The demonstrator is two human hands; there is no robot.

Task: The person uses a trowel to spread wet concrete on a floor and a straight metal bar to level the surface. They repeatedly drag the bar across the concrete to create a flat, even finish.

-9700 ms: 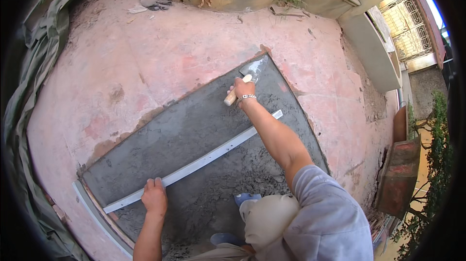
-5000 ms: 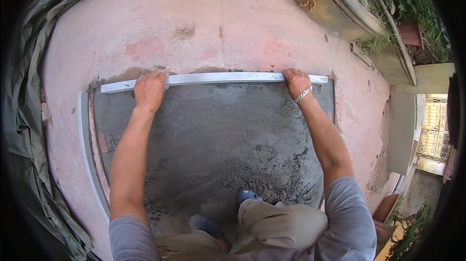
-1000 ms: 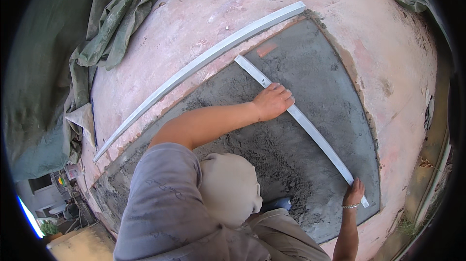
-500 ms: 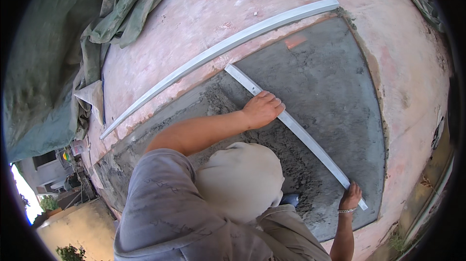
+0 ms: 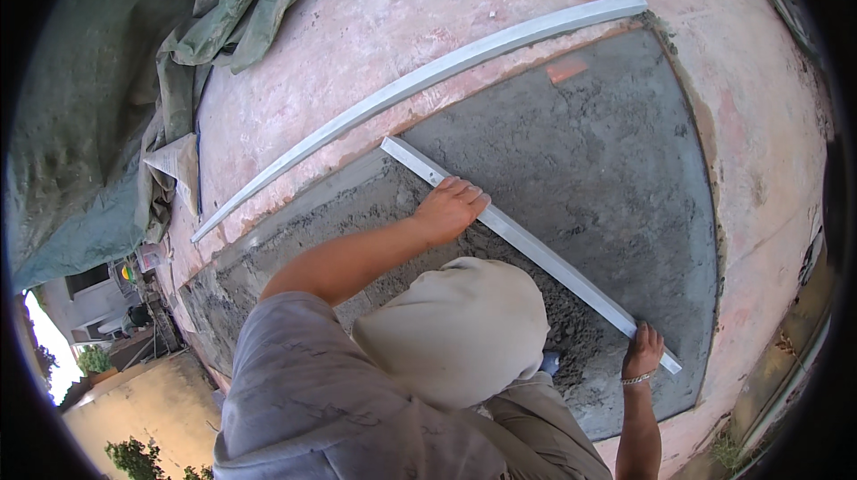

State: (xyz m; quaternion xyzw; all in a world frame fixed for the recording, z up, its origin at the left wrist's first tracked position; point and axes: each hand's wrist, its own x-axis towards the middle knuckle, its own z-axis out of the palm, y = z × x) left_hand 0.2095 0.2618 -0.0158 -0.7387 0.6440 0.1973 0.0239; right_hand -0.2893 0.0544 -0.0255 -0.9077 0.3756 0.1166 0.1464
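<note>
A long, pale metal screed bar lies slantwise across a patch of grey wet mortar. My left hand grips the bar near its upper left end, fingers over the far edge. Close to the lower right end, my right hand, with a bracelet at the wrist, is closed round the same bar. Mortar on the bar's far right side looks flat and smoothed, while loose, crumbly mortar is piled along its near side. The undersides of both hands are hidden.
A second metal bar lies along the far edge of the mortar on the pinkish floor. A reddish piece shows in the smooth mortar. Green tarpaulin is bunched at the left. Rounded beige cloth is between my arms.
Both hands have kept hold of the screed bar. Its upper end and my left hand have shifted left and nearer across the mortar; the lower end has moved little. The view has shifted slightly.
</note>
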